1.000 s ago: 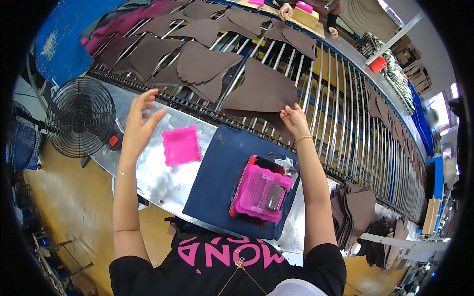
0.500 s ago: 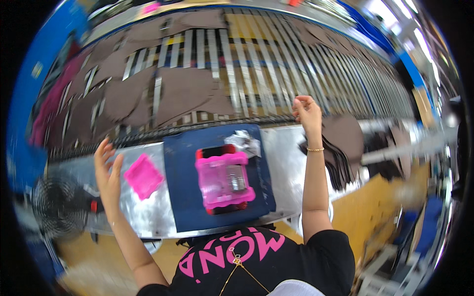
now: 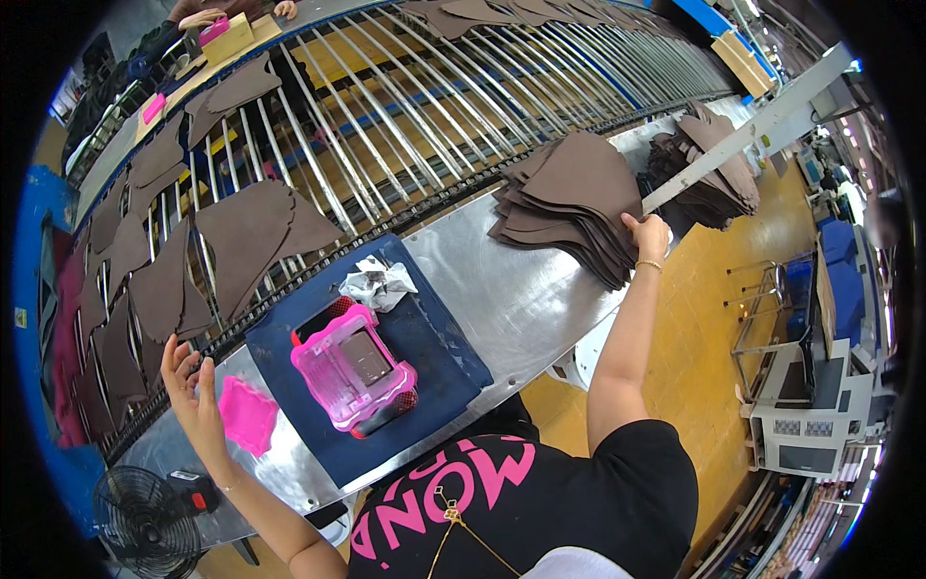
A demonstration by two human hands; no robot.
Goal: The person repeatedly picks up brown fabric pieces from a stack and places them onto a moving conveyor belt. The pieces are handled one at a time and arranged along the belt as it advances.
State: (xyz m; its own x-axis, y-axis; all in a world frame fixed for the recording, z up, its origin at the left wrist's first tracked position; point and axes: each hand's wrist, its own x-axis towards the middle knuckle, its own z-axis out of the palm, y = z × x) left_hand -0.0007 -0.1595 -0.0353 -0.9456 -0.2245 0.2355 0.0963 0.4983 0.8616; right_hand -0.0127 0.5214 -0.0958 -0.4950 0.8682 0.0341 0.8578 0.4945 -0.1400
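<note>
My right hand (image 3: 648,237) is at the right edge of a stack of brown leather pieces (image 3: 584,183). Its fingers are closed on the edge of the top leather piece. My left hand (image 3: 196,398) is raised, fingers apart and holding nothing, beside a pink wavy-edged plastic plate (image 3: 248,415) on the metal table. Between my hands, a pink plastic frame with a clear, ribbed part (image 3: 333,381) lies over a red-and-black object (image 3: 391,413) on a dark blue mat (image 3: 439,352). Crumpled white paper (image 3: 378,284) lies at the mat's far side.
Beyond the metal table (image 3: 463,261) runs a conveyor of metal bars (image 3: 357,145), carrying brown leather pieces (image 3: 251,232) at left. More leather pieces (image 3: 709,169) are piled under a pale metal bar (image 3: 752,130). A black fan (image 3: 145,511) stands lower left. Another person's hand (image 3: 203,17) shows across the conveyor.
My right hand has moved from over the conveyor edge to the leather stack and closed on a piece. My view has turned right. My left hand stays raised and open.
</note>
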